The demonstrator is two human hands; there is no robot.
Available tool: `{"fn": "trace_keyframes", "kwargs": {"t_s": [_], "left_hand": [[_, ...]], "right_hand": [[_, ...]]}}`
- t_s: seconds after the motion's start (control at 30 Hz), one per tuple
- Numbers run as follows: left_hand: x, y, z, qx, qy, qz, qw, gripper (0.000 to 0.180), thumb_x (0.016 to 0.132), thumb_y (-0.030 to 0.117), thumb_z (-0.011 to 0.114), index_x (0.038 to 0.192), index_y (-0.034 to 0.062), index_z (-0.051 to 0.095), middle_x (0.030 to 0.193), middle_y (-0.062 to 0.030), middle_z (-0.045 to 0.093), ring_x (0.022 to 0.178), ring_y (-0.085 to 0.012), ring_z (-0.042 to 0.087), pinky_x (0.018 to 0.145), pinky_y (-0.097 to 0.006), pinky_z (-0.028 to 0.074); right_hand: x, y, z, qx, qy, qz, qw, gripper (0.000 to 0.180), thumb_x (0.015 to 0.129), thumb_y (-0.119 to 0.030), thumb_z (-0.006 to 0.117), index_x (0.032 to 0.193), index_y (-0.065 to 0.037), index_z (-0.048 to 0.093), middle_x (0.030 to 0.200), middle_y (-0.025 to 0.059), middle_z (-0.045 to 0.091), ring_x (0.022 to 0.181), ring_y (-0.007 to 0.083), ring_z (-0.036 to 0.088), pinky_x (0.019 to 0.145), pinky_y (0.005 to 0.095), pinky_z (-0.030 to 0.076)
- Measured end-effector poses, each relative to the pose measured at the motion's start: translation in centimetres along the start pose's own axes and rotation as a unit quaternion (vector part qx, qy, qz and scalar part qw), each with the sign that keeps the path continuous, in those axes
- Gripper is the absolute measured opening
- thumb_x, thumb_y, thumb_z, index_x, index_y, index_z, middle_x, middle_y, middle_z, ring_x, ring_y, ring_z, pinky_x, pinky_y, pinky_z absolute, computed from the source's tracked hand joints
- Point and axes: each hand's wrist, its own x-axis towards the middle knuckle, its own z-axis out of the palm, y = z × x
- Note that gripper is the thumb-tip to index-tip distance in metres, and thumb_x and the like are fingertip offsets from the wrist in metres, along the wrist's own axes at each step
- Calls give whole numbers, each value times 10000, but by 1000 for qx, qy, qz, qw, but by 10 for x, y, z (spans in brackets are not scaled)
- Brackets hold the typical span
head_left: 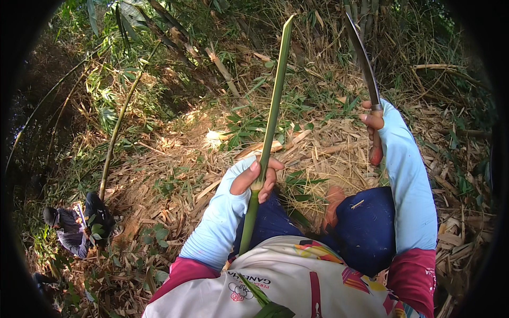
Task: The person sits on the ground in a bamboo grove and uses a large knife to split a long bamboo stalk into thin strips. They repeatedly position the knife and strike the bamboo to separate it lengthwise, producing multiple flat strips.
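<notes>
My left hand [259, 179] is closed round a green bamboo stalk [273, 108], just at a node. The stalk stands nearly upright and leans slightly right, with a slanted cut tip and a pale strip along its upper side. Its lower end reaches down against my lap and shirt. Off to the right, my right hand [375, 123] grips the brown handle of a machete [365, 61]. The long, dark blade points up and away, apart from the bamboo. Both forearms wear light blue sleeves.
Dry leaves and bamboo litter [334, 146] cover the ground before me. Leaning bamboo culms [124, 116] and clumps rise at the left and back. Another person [77, 230] sits low at the left, holding a pale strip. Green leaves [273, 310] lie against my shirt.
</notes>
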Motion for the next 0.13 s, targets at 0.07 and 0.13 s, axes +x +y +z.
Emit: {"fn": "trace_keyframes", "kwargs": {"t_s": [0.07,0.13], "left_hand": [[10,4,-5,-30,-22,16,999,555,1043,413,408,1273,-80,517,769,-75,558,551,-132,499,527,-250,438],[12,13,-4,-64,-20,40,997,556,1044,413,401,1285,-77,508,779,-80,560,566,-139,507,536,-258,444]], "right_hand": [[-7,-2,8,15,-37,6,999,521,772,-160,766,1210,-48,505,741,9,524,598,115,500,511,287,433],[-10,-7,17,-29,-72,16,997,603,780,-183,772,1283,-52,467,765,23,537,640,126,522,577,308,468]]}}
